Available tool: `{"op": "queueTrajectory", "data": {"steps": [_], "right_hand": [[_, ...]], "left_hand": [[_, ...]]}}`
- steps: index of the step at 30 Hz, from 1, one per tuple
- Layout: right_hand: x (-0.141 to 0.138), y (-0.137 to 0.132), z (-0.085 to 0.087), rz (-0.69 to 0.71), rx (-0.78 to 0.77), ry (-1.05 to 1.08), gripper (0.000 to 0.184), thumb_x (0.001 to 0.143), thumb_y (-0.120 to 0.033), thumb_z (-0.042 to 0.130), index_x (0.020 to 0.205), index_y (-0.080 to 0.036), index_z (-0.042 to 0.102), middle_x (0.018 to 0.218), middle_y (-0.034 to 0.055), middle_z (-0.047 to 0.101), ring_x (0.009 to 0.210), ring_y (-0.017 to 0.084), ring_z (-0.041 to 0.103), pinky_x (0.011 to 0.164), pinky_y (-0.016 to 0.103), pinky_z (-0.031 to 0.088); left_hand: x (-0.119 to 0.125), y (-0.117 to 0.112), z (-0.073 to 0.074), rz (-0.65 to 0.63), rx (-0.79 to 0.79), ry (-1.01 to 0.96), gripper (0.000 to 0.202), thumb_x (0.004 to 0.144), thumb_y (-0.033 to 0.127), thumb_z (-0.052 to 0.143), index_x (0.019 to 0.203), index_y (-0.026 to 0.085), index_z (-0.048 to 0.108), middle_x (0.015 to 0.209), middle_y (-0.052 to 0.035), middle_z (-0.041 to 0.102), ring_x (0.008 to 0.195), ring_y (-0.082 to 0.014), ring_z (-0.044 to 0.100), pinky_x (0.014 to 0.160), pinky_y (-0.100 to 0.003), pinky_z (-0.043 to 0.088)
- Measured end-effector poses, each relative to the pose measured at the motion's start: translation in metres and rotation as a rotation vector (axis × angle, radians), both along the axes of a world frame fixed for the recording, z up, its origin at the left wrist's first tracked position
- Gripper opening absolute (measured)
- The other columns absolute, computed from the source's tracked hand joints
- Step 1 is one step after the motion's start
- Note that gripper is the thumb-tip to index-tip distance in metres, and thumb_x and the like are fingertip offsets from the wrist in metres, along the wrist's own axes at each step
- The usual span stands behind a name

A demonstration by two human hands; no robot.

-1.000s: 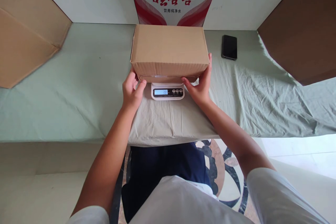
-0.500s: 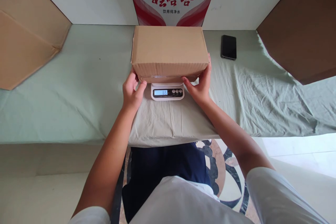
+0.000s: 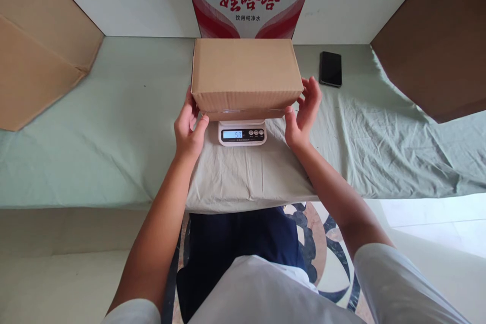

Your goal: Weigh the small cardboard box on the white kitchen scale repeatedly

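The right hand has eased outward beside the box, and the scale now seemingly reads 57.

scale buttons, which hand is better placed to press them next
Right, probably. The buttons sit right of the display on the scale, nearer the right hand, at the right end of the box. The left hand is at its left end, with the display between it and the buttons.

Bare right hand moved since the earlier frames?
Yes. The bare right hand has shifted right, away from the small white plastic scale with the lit display.
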State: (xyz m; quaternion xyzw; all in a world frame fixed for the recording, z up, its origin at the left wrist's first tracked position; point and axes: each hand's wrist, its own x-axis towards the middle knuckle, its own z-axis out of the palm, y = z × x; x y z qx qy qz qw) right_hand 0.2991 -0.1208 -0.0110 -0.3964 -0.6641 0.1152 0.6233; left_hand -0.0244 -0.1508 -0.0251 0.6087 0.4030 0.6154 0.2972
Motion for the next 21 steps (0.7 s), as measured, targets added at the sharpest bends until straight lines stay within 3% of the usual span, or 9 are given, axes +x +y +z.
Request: {"op": "queueTrajectory", "data": {"steps": [4,8,10,14,17,21], "right_hand": [[0.002,0.000,0.008,-0.111,0.049,0.019,0.069,0.103,-0.083,0.052,0.154,-0.036,0.049,0.148,0.0117,0.057,0.140,0.033,0.066,0.111,0.060,0.062],[0.000,-0.001,0.015,-0.146,0.215,0.044,0.043,0.103,-0.069,0.063,0.128,-0.034,0.058,0.124,0.0075,0.059,0.115,0.028,0.067,0.099,0.055,0.064],[0.001,-0.003,0.016,-0.126,0.224,0.035,0.041,0.102,-0.070,0.063,0.122,-0.034,0.059,0.122,0.0076,0.058,0.116,0.030,0.067,0.105,0.060,0.061],[0.003,-0.005,0.011,-0.156,0.085,-0.029,0.046,0.105,-0.073,0.054,0.125,-0.032,0.060,0.128,0.0141,0.060,0.132,0.038,0.063,0.117,0.069,0.055],[0.003,-0.005,0.008,-0.210,0.032,-0.084,0.044,0.108,-0.070,0.050,0.128,-0.032,0.060,0.129,0.0158,0.061,0.135,0.038,0.063,0.118,0.069,0.057],[0.001,-0.004,0.010,-0.272,0.078,-0.116,0.043,0.110,-0.069,0.048,0.127,-0.032,0.062,0.125,0.0144,0.063,0.128,0.035,0.067,0.111,0.065,0.062]], "left_hand": [[-0.005,0.006,-0.004,-0.012,0.027,-0.014,0.093,0.095,0.079,0.078,0.174,0.037,0.054,0.183,-0.0071,0.050,0.173,-0.0410,0.042,0.146,-0.059,0.034],[-0.010,0.010,-0.008,0.005,0.026,-0.020,0.091,0.095,0.081,0.077,0.173,0.040,0.055,0.185,-0.0036,0.047,0.176,-0.0404,0.037,0.148,-0.059,0.028],[-0.012,0.011,-0.009,0.023,0.026,-0.030,0.088,0.096,0.081,0.075,0.172,0.042,0.056,0.185,-0.0017,0.046,0.178,-0.0397,0.034,0.148,-0.059,0.026],[-0.016,0.012,-0.012,0.026,0.023,-0.048,0.085,0.098,0.081,0.072,0.173,0.045,0.055,0.186,-0.0002,0.045,0.180,-0.0396,0.028,0.148,-0.061,0.027],[-0.016,0.013,-0.013,0.031,0.020,-0.057,0.087,0.097,0.080,0.072,0.173,0.043,0.054,0.186,-0.0022,0.044,0.180,-0.0411,0.027,0.148,-0.063,0.026],[-0.016,0.015,-0.013,0.040,0.011,-0.055,0.089,0.095,0.082,0.073,0.173,0.042,0.054,0.185,-0.0037,0.046,0.179,-0.0427,0.029,0.147,-0.065,0.026]]}}
